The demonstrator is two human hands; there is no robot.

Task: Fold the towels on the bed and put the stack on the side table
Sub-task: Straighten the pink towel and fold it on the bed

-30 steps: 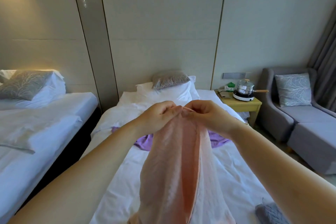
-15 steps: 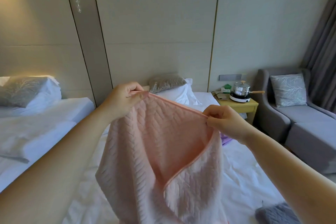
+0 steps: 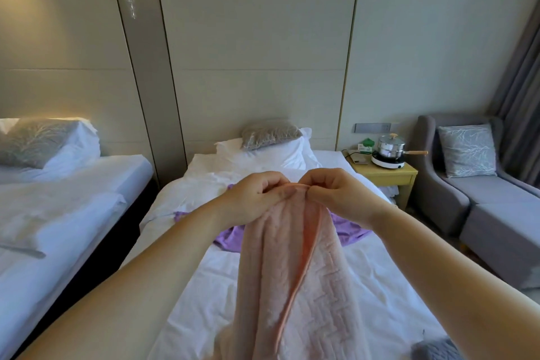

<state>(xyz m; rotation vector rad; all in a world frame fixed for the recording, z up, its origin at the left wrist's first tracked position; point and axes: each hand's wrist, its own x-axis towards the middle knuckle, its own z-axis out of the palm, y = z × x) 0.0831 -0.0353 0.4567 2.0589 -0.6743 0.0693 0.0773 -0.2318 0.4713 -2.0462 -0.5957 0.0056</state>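
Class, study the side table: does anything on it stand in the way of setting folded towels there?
Yes. A lidded pot on a white hotplate fills much of the side table's top; small items lie beside it.

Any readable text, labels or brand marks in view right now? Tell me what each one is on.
None can be read.
The green packet on the side table may carry print, but it is too small and blurred.
The pink towel shows only a woven pattern.

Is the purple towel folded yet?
No: the purple towel lies rumpled and unfolded on the bed, behind the pink towel.
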